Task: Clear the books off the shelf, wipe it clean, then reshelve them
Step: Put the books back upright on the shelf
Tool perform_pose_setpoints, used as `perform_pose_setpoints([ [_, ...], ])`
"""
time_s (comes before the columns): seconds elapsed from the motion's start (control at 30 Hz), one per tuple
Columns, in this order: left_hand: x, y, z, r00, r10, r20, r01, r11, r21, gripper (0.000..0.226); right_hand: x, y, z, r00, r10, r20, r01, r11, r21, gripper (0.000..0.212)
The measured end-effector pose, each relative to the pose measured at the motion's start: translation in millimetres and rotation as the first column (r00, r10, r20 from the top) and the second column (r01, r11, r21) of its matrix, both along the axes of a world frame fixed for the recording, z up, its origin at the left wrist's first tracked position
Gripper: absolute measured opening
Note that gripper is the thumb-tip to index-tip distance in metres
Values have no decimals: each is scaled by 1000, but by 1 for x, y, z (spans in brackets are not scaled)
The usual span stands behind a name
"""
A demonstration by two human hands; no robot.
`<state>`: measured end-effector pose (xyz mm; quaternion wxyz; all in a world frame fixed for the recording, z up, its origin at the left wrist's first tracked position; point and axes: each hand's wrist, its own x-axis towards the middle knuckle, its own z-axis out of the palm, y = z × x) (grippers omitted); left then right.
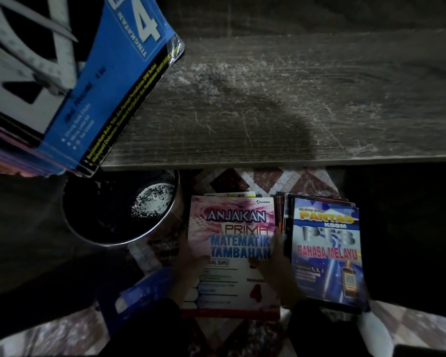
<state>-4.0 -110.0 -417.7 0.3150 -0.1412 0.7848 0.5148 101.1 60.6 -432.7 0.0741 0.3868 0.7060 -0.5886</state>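
Remaining on the shelf (281,99), left end: a slanting stack (16,153) topped by the blue book (108,81); this part is not yet cleared.
Shelf, middle and right: bare board streaked with pale dust and scratches, so judged cleared but not wiped.
Bowl (121,207): on the tiled floor (242,179) below the shelf edge; its contents are dark, possibly wiping water.
Left hand (191,256): grips the left edge of the pink book (232,248).
Right hand (276,261): thumb laid on the cover, gripping the same book's right edge.
Pink book: down at floor level, another book's edge showing behind it, just beside the Bahasa Melayu book (327,253).
Stage: clearing looks well advanced; wiping and reshelving are left.
Count, hands: two, both on one book.
Count, readable covers: three (blue, pink, Bahasa Melayu).
Count, piles: one on the shelf, two on the floor; the books beneath cannot be numbered.
Count, bowls: one.
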Motion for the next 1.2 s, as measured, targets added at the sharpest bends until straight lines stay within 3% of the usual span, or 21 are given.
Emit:
perform_pose_setpoints([
  [0.1,1,3,5,999,40,32,-39,999,-27,64,-2,5,-2,998,-50,-29,46,993,-111,88],
  [0.23,0,1,3,990,105,99,-105,994,-7,61,-5,7,-3,986,-137,-99,116,975,-189,76],
  [0.33,0,-5,4,971,84,224,-98,994,50,41,-3,8,3,982,-150,-119,124,972,-201,73],
  [0.43,-2,-9,-1,965,102,240,-126,988,86,52,-2,10,2,980,-145,-139,115,972,-207,69],
  [0.5,-4,-9,1,959,83,272,-121,985,126,48,-2,11,7,978,-145,-150,104,962,-251,64],
  [0.6,-8,-7,9,903,61,425,-163,965,208,46,-7,17,18,973,-165,-162,113,950,-291,57],
  [0.77,-10,-1,16,867,43,496,-230,918,324,32,-18,39,28,989,-119,-85,61,865,-497,70],
  [1.03,-16,-8,19,852,8,523,-242,892,381,54,-23,30,25,987,-39,-154,-25,919,-392,71],
  [1.2,-17,-11,21,850,-9,526,-245,879,410,43,-18,27,34,988,-69,-136,3,902,-431,61],
])
